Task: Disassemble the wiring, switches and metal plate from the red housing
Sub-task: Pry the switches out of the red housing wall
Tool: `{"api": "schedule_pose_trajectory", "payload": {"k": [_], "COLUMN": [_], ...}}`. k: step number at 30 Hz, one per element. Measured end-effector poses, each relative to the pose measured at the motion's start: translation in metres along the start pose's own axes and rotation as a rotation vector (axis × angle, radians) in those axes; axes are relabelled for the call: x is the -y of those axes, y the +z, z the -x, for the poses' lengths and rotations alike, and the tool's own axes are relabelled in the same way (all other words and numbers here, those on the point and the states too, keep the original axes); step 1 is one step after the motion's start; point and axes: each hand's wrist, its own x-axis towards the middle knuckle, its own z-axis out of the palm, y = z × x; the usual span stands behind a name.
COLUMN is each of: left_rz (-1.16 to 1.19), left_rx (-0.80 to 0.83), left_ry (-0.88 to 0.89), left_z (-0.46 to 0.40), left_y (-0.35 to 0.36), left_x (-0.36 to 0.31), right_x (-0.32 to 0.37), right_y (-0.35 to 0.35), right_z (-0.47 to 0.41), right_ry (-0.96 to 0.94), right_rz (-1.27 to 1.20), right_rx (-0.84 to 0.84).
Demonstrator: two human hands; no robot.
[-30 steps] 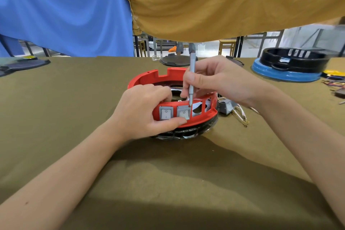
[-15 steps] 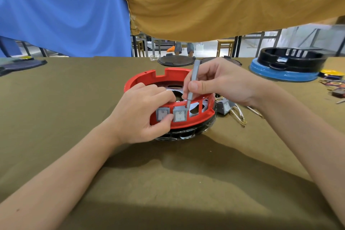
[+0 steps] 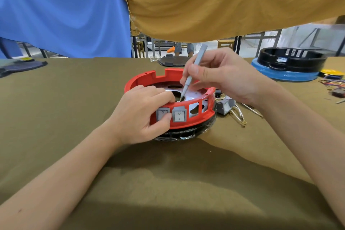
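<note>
On bench (image 3: 78,136), olive cloth over it, mid-scene: red housing (image 3: 186,124), ring-shaped, seated on a black base (image 3: 186,133). Front wall of housing: two grey switches (image 3: 179,114) side by side in their slots, two slots to the right of them open. Inside the ring: shiny metal plate (image 3: 192,96) with dark cut-outs.

Left hand (image 3: 141,115): gripping the near-left wall of the housing, fingers (image 3: 160,95) curled over the rim to the inside, thumb pressed on the outer face at the leftmost switch.

Right hand (image 3: 222,74): pinching a grey screwdriver (image 3: 193,72) between thumb and fingertips, shaft tilted, tip down inside the ring just behind the switches; exact contact point of tip not readable.

Just right of the housing, on the cloth: loose grey switches with white wiring (image 3: 231,108). Far right: black ring part on a blue disc (image 3: 285,75), plus coloured wires (image 3: 334,85). Far centre: dark round lid (image 3: 172,61). Behind: blue cloth (image 3: 61,11) and ochre cloth (image 3: 224,0) hanging.
</note>
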Motion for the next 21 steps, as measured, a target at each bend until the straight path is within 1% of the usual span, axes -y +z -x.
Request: {"api": "schedule_pose_trajectory", "payload": {"k": [5, 11, 15, 17, 21], "left_rz": [0.042, 0.028, -0.005, -0.023, -0.041], "left_rx": [-0.035, -0.070, -0.061, -0.039, -0.011], "left_ry": [0.017, 0.025, -0.048, -0.077, -0.062], "left_z": [0.000, 0.000, 0.002, 0.002, 0.000], "left_y": [0.001, 0.002, 0.001, 0.000, 0.001], "left_x": [0.003, 0.003, 0.006, 0.007, 0.007], "right_x": [0.000, 0.007, 0.008, 0.009, 0.011], "right_y": [0.020, 0.032, 0.036, 0.037, 0.037], "right_z": [-0.002, -0.004, -0.010, -0.014, -0.022], "right_ry": [-0.067, -0.079, 0.000, 0.054, 0.139], "right_rz": [0.190, 0.414, 0.466, 0.477, 0.457], "right_rx": [0.017, 0.016, -0.006, 0.010, 0.049]}}
